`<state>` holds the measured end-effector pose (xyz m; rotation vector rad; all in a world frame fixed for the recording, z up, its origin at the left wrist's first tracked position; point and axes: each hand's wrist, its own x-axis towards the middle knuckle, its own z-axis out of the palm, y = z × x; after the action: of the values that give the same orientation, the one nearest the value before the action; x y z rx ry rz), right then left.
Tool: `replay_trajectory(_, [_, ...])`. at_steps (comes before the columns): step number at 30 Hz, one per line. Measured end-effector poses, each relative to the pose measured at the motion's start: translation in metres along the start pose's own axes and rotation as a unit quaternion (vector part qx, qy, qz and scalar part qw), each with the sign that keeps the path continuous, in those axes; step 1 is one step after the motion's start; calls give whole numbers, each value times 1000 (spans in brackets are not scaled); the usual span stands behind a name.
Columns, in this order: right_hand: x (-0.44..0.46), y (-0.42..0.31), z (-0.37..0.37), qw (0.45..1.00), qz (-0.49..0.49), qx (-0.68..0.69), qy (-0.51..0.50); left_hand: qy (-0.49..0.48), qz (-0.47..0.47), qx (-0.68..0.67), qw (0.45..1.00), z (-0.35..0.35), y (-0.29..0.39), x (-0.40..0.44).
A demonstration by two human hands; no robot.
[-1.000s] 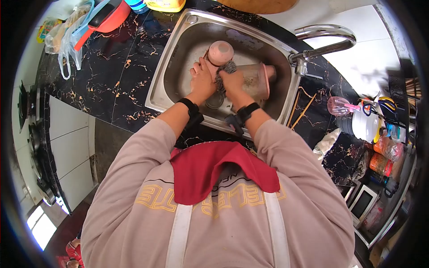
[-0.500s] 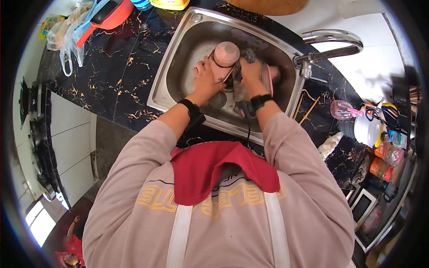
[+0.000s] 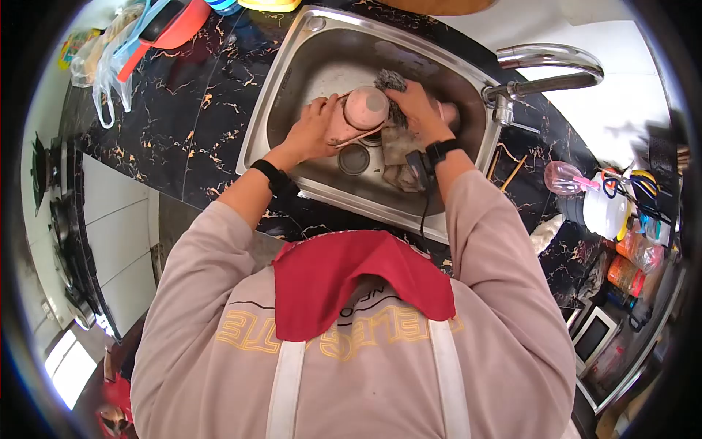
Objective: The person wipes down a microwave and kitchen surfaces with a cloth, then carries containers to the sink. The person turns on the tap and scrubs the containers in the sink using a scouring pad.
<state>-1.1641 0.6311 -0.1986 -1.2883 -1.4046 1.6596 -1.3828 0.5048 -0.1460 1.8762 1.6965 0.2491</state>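
Note:
Inside the steel sink (image 3: 296,66), my left hand (image 3: 314,130) grips a pink piece (image 3: 365,108) with a flat base and a rounded, cup-like part; its exact kind is unclear. My right hand (image 3: 418,106) is closed on a dark, wiry scrubber (image 3: 392,80) just right of the pink piece. Another pink item (image 3: 447,113) lies partly hidden behind that hand. Below it, a wet greyish cloth (image 3: 398,155) rests on the sink floor. A round dark disc (image 3: 355,159) sits near the drain, under the pink piece.
A chrome faucet (image 3: 552,84) arches at the sink's right. Two chopsticks (image 3: 514,173) lie on the dark counter (image 3: 183,139). At upper left are a red pan (image 3: 179,29) and plastic bags (image 3: 113,80). Bottles and scissors crowd the right. Another person in red (image 3: 117,395) appears at lower left.
My left hand has shifted left and tilted the pink piece, moving it down slightly. My right hand has turned and moved with the scrubber toward the sink's far side, uncovering more cloth.

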Motion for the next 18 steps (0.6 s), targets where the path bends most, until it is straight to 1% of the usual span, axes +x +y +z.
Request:
replay_trajectory(1, [15,-1,6,1000,2,3,-3,-6,7,5,1000,0,0,-1])
replay_trajectory(2, [31,-4,11,990,-54,-131,-18,-8,5,6,1000,0,0,-1])
replay_trajectory(3, [44,-5,15,958,-109,-262,-32,-9,1,9,1000,-1,2,-2])
replay_trajectory(4, [55,1,18,959,-107,-260,-33,-8,-2,13,1000,0,2,-2])
replay_trajectory(6, [66,13,24,977,-33,-205,-45,-4,-5,3,1000,2,1,-3])
replay_trajectory(7, [55,7,25,977,-31,-205,-45,4,-6,-8,1000,2,1,-4])
replay_trajectory(9, [17,-2,23,989,-62,-128,32,4,1,0,1000,2,4,-6])
replay_trajectory(10, [-1,-2,23,989,-61,-132,26,5,7,10,1000,2,5,-7])
replay_trajectory(11, [-19,0,21,992,-18,-108,60,8,3,5,1000,1,5,-8])
replay_trajectory(12, [-38,3,21,992,27,-82,97,-13,32,18,999,-1,4,-9])
replay_trajectory(13, [-56,7,25,991,29,-84,97,-34,62,31,997,-2,3,-9])
replay_trajectory(15, [-85,15,39,958,74,-72,267,-26,48,27,998,0,1,-6])
replay_trajectory(16, [-97,22,39,957,75,-71,271,-18,35,25,999,1,1,-5])
replay_trajectory(18, [-110,30,37,965,79,-128,217,-21,40,24,999,1,1,-4])
